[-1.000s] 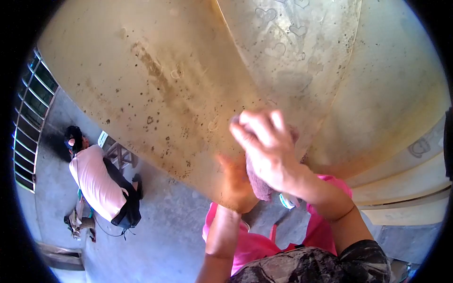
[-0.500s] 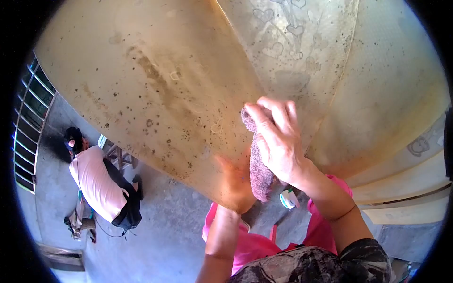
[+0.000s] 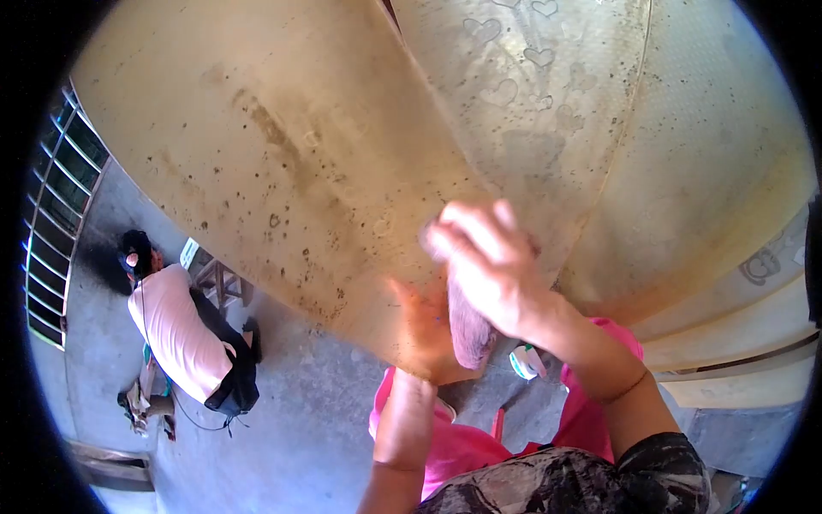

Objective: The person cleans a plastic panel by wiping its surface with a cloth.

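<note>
A large yellowish translucent plastic sheet (image 3: 317, 154), dotted with dark specks and brown stains, spreads in front of me. My right hand (image 3: 497, 274) is closed around a purplish-brown cloth (image 3: 471, 330) and presses it against the sheet near its lower edge. Motion blurs the fingers of that hand. Behind the sheet, my left hand (image 3: 419, 330) shows through as an orange shape, its thumb spread and its palm against the back. The cloth and my right hand partly cover its other fingers.
At the left a person (image 3: 180, 330) in a light shirt bends over near a wooden stool (image 3: 221, 281). Metal window bars (image 3: 51, 231) stand beyond. A white and green roll (image 3: 527, 362) lies on the concrete floor (image 3: 291, 428) below the sheet. More sheet folds (image 3: 736, 351) hang at the right.
My right hand and the upper part of the cloth have moved slightly down and left over the sheet. The left hand stays in place behind it.
</note>
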Demonstrator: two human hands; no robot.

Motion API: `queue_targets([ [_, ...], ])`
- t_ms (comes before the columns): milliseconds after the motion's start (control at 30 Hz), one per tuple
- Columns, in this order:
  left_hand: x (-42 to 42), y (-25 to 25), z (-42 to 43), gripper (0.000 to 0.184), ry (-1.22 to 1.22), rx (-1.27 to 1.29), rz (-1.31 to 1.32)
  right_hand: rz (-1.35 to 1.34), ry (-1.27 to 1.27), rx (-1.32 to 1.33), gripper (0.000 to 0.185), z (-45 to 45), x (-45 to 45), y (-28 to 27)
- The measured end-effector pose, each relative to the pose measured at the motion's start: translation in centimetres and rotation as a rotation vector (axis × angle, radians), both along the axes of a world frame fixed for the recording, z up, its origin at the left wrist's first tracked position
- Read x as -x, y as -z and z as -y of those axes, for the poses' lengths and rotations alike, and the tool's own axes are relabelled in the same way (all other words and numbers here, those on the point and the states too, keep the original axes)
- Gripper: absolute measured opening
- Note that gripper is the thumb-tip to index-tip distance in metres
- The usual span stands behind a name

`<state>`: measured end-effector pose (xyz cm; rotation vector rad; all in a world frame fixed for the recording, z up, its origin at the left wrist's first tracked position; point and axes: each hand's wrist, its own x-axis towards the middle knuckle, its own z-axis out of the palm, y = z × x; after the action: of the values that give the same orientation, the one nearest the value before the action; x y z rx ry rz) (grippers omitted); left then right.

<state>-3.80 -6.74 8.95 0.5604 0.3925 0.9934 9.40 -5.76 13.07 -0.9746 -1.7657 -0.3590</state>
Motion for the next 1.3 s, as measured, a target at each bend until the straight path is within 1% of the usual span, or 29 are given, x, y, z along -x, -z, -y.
queue_targets([
  [33, 0.1, 0.2, -0.1, 0.108, 0.145, 0.002, 0.101, -0.019, 0.084, 0.041, 0.035, -0.2, -0.7, -0.1],
  [67, 0.1, 0.3, 0.0, 0.108, 0.143, 0.002, 0.107, -0.069, 0.116, 0.027, 0.037, -0.3, -1.0, -0.6],
  [133, -0.1, -0.2, 0.0, 0.110, 0.114, 0.061, 0.054, -0.049, 0.127, 0.024, 0.038, -0.6, -0.3, 0.0],
  [167, -0.6, -1.2, 0.3, 0.107, 0.106, -0.023, 0.078, -0.049, 0.106, -0.002, 0.039, -0.7, -0.1, 0.2],
  [200, -0.6, -1.0, 0.1, 0.107, 0.105, -0.027, 0.076, -0.050, 0.084, -0.026, 0.039, -0.6, 0.1, 0.3],
  [267, -0.2, 0.0, -0.1, 0.103, 0.005, -0.200, -0.048, -0.061, 0.072, 0.018, 0.041, 0.0, -0.2, 0.4],
  [333, 0.5, 0.3, -0.5, 0.104, -0.085, -0.292, -0.149, -0.171, -0.010, 0.066, 0.041, 0.1, -0.3, 0.3],
  [433, 2.4, -0.4, -1.3, 0.106, -0.171, -0.367, -0.260, -0.193, -0.033, 0.103, 0.042, 0.1, -0.5, 0.0],
  [467, 3.3, -0.8, -1.5, 0.107, -0.186, -0.406, -0.300, -0.202, -0.053, 0.103, 0.043, 0.1, -0.6, -0.1],
  [533, 4.3, -1.3, -1.4, 0.108, -0.200, -0.496, -0.406, -0.139, -0.030, 0.114, 0.046, 0.7, -0.3, -0.2],
  [567, 4.6, -1.7, -1.0, 0.109, -0.206, -0.568, -0.485, -0.162, -0.047, 0.085, 0.046, 0.9, 0.4, 0.0],
  [633, 4.7, -2.5, -0.6, 0.111, -0.221, -0.732, -0.643, -0.126, -0.120, 0.064, 0.047, 1.0, 1.8, -0.1],
  [700, 4.2, -3.1, -0.8, 0.113, -0.250, -0.816, -0.685, -0.118, -0.194, 0.070, 0.043, 1.7, 3.0, 0.5],
  [733, 3.7, -3.7, -1.1, 0.105, -0.257, -0.668, -0.528, -0.133, -0.232, 0.038, 0.041, 1.5, 3.4, 1.0],
  [800, 3.7, -3.4, -2.0, 0.092, -0.150, -0.509, -0.175, -0.158, -0.235, 0.008, 0.042, 1.5, 3.5, 1.2],
  [833, 3.5, -3.4, -2.0, 0.092, -0.153, -0.512, -0.170, -0.169, -0.218, -0.026, 0.042, 1.3, 3.4, 1.3],
  [900, 2.8, -3.8, -1.6, 0.083, -0.228, -0.503, -0.031, -0.168, -0.185, -0.052, 0.043, 1.4, 3.0, 0.9],
  [933, 2.6, -3.5, -1.5, 0.083, -0.234, -0.505, -0.027, -0.162, -0.190, -0.053, 0.043, 1.3, 2.9, 1.1],
  [1000, 2.6, -3.2, -1.6, 0.090, -0.217, -0.413, 0.032, -0.117, -0.184, -0.149, 0.041, 0.9, 3.1, 1.3],
  [1067, 3.1, -2.6, -1.7, 0.087, -0.237, -0.391, 0.029, 0.084, -0.164, -0.095, 0.042, 1.0, 3.3, 1.3],
  [1133, 3.5, -2.1, -2.3, 0.084, -0.260, -0.373, 0.025, 0.164, -0.113, -0.099, 0.040, 0.8, 3.5, 1.1],
  [1200, 3.3, -1.6, -2.4, 0.081, -0.240, -0.355, 0.090, 0.176, -0.076, -0.090, 0.039, 0.4, 3.4, 0.8],
  [1233, 3.0, -1.7, -2.3, 0.077, -0.250, -0.372, 0.119, 0.171, 0.021, -0.090, 0.039, 0.0, 3.5, 0.7],
  [1267, 2.7, -2.0, -2.2, 0.073, -0.260, -0.389, 0.149, 0.115, 0.063, -0.137, 0.038, -0.6, 3.4, 0.0],
  [1300, 2.2, -2.1, -2.4, 0.070, -0.230, -0.426, 0.157, 0.075, 0.057, -0.113, 0.036, -0.9, 3.1, -0.1],
])
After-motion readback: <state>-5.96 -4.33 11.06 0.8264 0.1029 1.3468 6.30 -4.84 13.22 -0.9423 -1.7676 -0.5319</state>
